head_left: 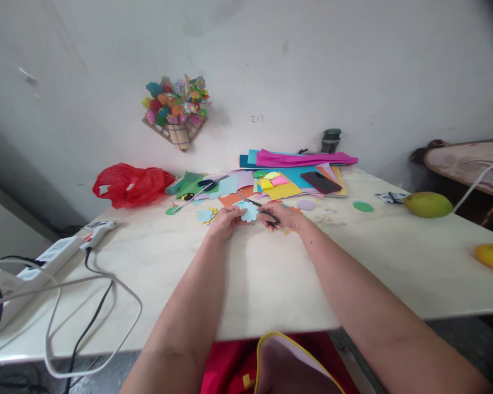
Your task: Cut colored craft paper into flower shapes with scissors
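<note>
My left hand (225, 220) pinches a light blue scalloped paper cutout (248, 211) at the middle of the white table (271, 279). My right hand (281, 216) grips black-handled scissors (259, 206), whose blades point left and back into the cutout's edge. Both forearms reach forward from the near edge. More cut paper shapes (206, 215) lie just left of my left hand.
A stack of coloured paper sheets (290, 167) with a dark phone (320, 182) lies at the back, a second pair of scissors (207, 184) to its left. A red plastic bag (129, 185) is back left, a power strip (45, 260) with cables left, mangoes (428, 204) right.
</note>
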Action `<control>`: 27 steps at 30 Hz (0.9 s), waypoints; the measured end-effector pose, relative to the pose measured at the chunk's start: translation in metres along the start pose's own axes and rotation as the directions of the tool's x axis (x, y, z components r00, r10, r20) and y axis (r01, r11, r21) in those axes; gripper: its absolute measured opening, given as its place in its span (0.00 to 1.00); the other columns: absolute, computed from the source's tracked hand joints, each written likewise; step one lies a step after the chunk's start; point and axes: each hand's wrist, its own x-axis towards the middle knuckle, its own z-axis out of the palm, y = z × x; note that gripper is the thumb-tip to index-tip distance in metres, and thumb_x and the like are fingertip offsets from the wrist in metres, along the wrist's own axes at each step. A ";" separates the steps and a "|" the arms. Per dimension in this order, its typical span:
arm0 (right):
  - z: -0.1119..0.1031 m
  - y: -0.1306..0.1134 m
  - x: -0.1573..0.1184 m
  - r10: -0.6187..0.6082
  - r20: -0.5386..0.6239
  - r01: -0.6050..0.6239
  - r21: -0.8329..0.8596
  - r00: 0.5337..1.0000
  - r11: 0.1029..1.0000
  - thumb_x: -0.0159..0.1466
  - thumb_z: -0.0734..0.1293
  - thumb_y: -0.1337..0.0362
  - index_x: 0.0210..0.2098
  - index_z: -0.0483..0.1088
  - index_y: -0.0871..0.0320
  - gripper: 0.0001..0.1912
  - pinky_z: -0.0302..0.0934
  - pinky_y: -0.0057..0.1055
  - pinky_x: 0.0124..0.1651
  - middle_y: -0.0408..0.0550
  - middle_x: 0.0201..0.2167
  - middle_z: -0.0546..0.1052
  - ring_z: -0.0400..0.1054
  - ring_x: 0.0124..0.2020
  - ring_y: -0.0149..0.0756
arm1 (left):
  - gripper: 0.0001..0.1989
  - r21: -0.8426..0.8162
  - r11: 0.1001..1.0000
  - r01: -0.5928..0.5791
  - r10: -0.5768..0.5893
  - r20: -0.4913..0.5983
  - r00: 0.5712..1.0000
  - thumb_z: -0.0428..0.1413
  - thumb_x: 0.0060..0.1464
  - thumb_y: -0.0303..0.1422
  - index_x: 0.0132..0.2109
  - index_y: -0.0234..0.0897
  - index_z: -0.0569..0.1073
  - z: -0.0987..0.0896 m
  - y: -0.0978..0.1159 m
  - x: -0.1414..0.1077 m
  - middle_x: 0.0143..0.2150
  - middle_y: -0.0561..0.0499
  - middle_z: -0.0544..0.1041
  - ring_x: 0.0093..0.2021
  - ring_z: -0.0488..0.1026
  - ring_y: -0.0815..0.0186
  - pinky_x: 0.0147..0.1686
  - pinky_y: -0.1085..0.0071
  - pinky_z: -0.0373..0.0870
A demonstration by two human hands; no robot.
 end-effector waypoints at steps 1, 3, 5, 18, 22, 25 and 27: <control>0.000 -0.001 -0.001 0.000 -0.013 0.000 -0.014 1.000 1.000 0.56 0.68 0.59 0.25 0.64 0.58 0.11 0.45 0.21 0.12 0.39 0.15 0.70 0.61 0.12 0.24 | 0.12 -0.001 1.000 -0.003 0.003 0.000 1.000 0.70 0.33 0.30 0.22 0.32 0.73 0.000 0.000 0.000 0.24 0.48 0.77 0.26 0.74 0.63 0.31 0.65 0.74; 0.000 -0.002 -0.002 -0.003 -0.032 0.002 -0.033 0.999 0.999 0.56 0.69 0.59 0.25 0.63 0.58 0.12 0.46 0.21 0.12 0.39 0.15 0.70 0.61 0.12 0.24 | 0.12 -0.003 1.000 -0.010 0.010 0.004 1.000 0.70 0.33 0.30 0.22 0.33 0.73 -0.001 0.000 0.001 0.23 0.48 0.76 0.25 0.73 0.64 0.30 0.65 0.74; 0.000 -0.003 -0.003 0.001 -0.023 -0.001 -0.026 1.000 1.000 0.56 0.69 0.60 0.24 0.63 0.58 0.12 0.46 0.21 0.12 0.39 0.15 0.70 0.62 0.13 0.25 | 0.13 0.004 1.000 -0.017 0.017 0.007 1.000 0.70 0.34 0.31 0.21 0.33 0.72 -0.002 -0.002 0.002 0.23 0.48 0.76 0.25 0.73 0.64 0.30 0.66 0.73; 0.000 0.000 -0.002 0.018 0.022 -0.018 0.010 1.000 1.000 0.62 0.66 0.59 0.27 0.66 0.60 0.12 0.49 0.20 0.13 0.42 0.18 0.72 0.63 0.14 0.24 | 0.12 0.041 0.996 -0.083 0.083 -0.005 0.997 0.70 0.36 0.33 0.25 0.31 0.76 -0.002 -0.002 0.003 0.24 0.48 0.77 0.24 0.72 0.67 0.28 0.71 0.68; 0.002 0.000 -0.001 0.014 0.004 -0.014 -0.036 1.000 0.999 0.60 0.68 0.57 0.27 0.65 0.60 0.13 0.49 0.20 0.13 0.40 0.17 0.71 0.62 0.14 0.24 | 0.14 0.044 0.994 -0.102 0.103 -0.022 0.994 0.70 0.33 0.34 0.23 0.31 0.75 0.000 -0.001 0.002 0.23 0.48 0.77 0.23 0.72 0.68 0.26 0.72 0.66; 0.005 0.002 0.001 0.014 -0.012 -0.015 -0.062 1.000 0.998 0.59 0.69 0.57 0.28 0.66 0.59 0.13 0.48 0.20 0.12 0.39 0.17 0.71 0.62 0.13 0.23 | 0.14 0.035 0.993 -0.113 0.114 -0.033 0.993 0.71 0.31 0.34 0.21 0.32 0.73 0.002 0.000 0.002 0.21 0.48 0.75 0.22 0.71 0.68 0.25 0.72 0.65; 0.006 0.004 0.003 0.021 -0.030 -0.023 -0.071 0.999 0.997 0.59 0.70 0.59 0.28 0.66 0.59 0.12 0.47 0.20 0.12 0.38 0.17 0.71 0.61 0.13 0.23 | 0.14 0.026 0.993 -0.118 0.120 -0.043 0.992 0.70 0.30 0.33 0.21 0.32 0.73 0.003 0.000 0.002 0.20 0.49 0.75 0.21 0.70 0.68 0.24 0.72 0.65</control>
